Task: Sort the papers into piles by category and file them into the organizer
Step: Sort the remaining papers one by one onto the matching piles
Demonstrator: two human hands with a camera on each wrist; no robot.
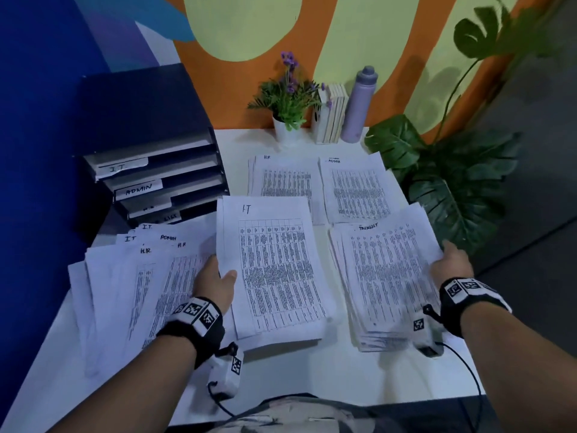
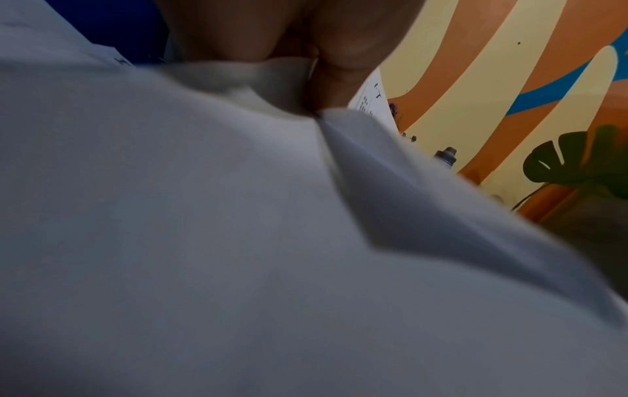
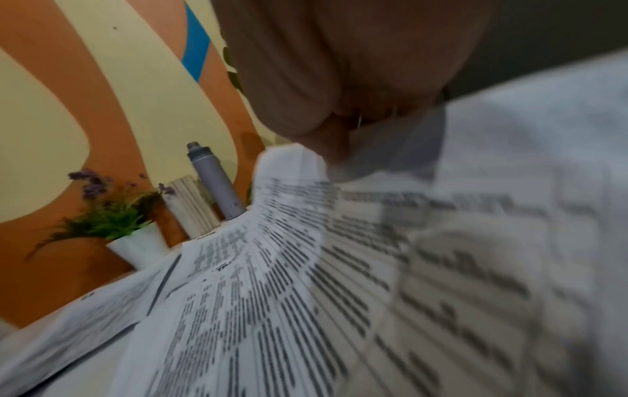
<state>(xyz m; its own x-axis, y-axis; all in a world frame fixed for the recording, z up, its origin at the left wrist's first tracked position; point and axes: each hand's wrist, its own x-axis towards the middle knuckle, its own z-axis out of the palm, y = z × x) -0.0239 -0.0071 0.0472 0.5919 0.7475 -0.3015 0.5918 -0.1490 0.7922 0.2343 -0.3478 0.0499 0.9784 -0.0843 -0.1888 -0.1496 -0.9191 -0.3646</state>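
At nine o'clock on the white desk [image 1: 312,379] the dark organizer [image 1: 150,145] is standing with its labelled trays, I.T. on top, then ADMIN, the lower labels partly hidden; just in front of it, at about eight o'clock, the unsorted papers [image 1: 125,276] are lying fanned, with I.T., ADMIN and H.R. headings mixed; the left hand [image 1: 215,282] is gripping the left edge of the I.T. pile [image 1: 274,270] at the centre, thumb on top and fingers hidden beneath; at twelve o'clock the H.R. pile [image 1: 284,176] and at one o'clock the ADMIN pile [image 1: 356,185] are lying flat and untouched; at three o'clock the right hand [image 1: 451,264] is clutching the far right corner of the task-list pile [image 1: 390,282], whose sheets are splaying unevenly. Risks, as I judge them: that loose stack could be shedding sheets off the desk edge if lifted by one corner; the I.T. pile is overlapping the fanned heap, so dragging it may be pulling unsorted sheets along; neighbouring piles are lying close and could be mingling.
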